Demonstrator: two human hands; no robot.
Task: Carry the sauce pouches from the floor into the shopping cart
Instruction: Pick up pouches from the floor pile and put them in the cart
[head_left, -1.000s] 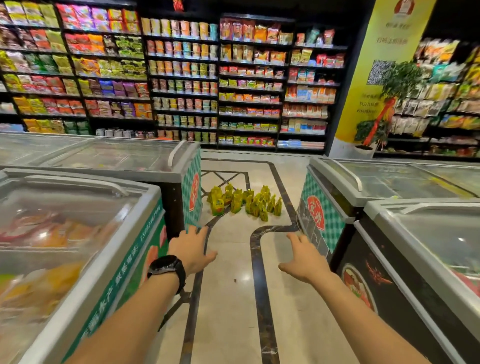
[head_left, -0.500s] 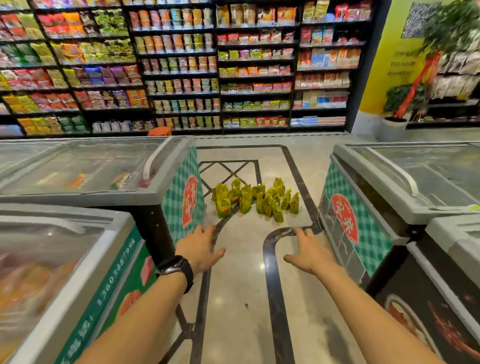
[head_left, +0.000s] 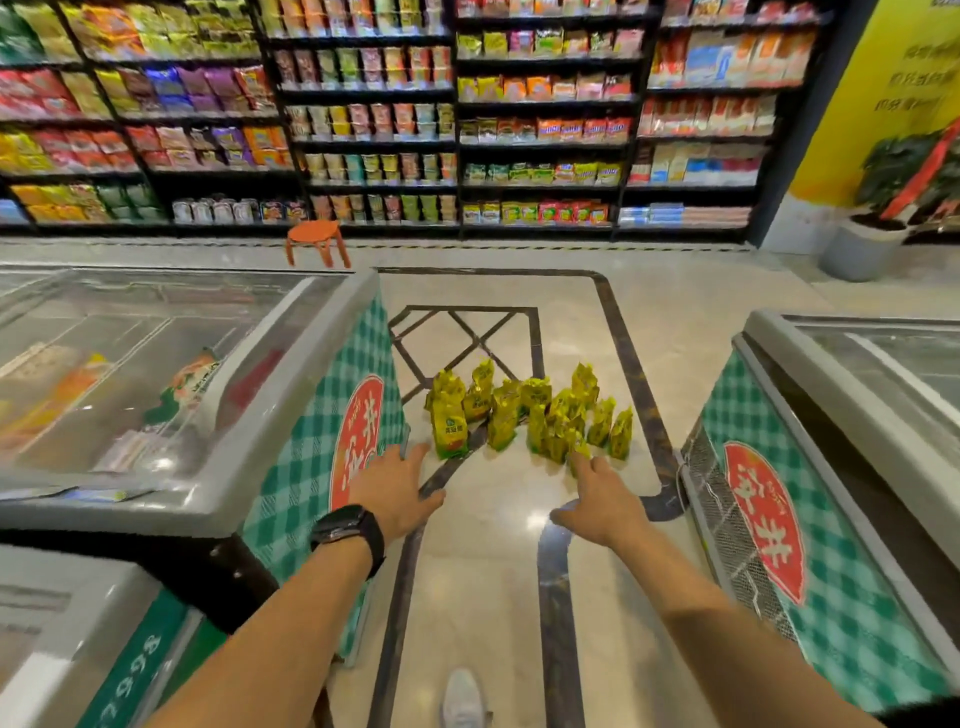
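Several yellow-green sauce pouches (head_left: 524, 410) stand upright in a cluster on the pale tiled floor, between two chest freezers. My left hand (head_left: 397, 491), with a black watch on the wrist, reaches forward with fingers spread, empty, just short of the nearest pouch (head_left: 450, 431). My right hand (head_left: 602, 496) is also stretched out, open and empty, its fingertips overlapping the front pouches in the image. No shopping cart is in view.
A glass-topped chest freezer (head_left: 291, 405) with a green checked end panel borders the aisle on the left, another freezer (head_left: 810, 467) on the right. An orange stool (head_left: 314, 240) and stocked shelves (head_left: 519, 130) stand behind. A potted plant (head_left: 878, 228) is at far right.
I have walked forward down the aisle; the pouches are now much closer and larger in view. Both hands stay extended and empty, nearer the pouches.
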